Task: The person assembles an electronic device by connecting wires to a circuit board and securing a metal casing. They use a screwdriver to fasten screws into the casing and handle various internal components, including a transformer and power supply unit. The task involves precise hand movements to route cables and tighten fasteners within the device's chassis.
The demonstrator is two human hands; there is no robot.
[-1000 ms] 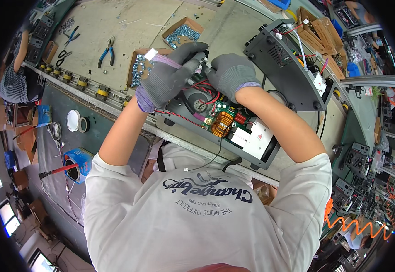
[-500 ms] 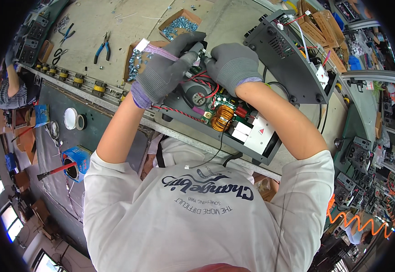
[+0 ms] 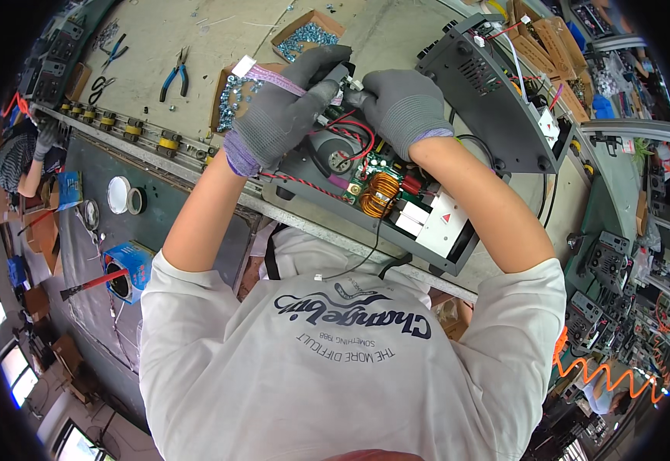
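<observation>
My left hand (image 3: 281, 119), in a grey glove, is closed around a small dark part (image 3: 339, 75). A purple flat cable (image 3: 275, 80) runs over its fingers, ending in a white connector (image 3: 243, 66). My gloved right hand (image 3: 404, 107) pinches at the same part's right side, beside a small white plug (image 3: 356, 84); what its fingertips hold is hidden. Below both hands lies an open grey metal case (image 3: 458, 261), with a copper coil (image 3: 379, 192), a green circuit board, red wires (image 3: 367, 142) and a white plate (image 3: 441, 223) inside.
A dark vented panel (image 3: 488, 100) with wires stands tilted at the right. Cardboard trays of screws (image 3: 309, 37) lie beyond my hands. Blue-handled pliers (image 3: 175, 77) and scissors (image 3: 100, 88) rest left. A roller rail (image 3: 133, 131) runs along the bench edge; a co-worker's arm (image 3: 33, 173) shows far left.
My right hand has shifted slightly right, and a small white plug shows more clearly between the hands. The red wires below arch more visibly. At far left, the co-worker's arm has moved.
</observation>
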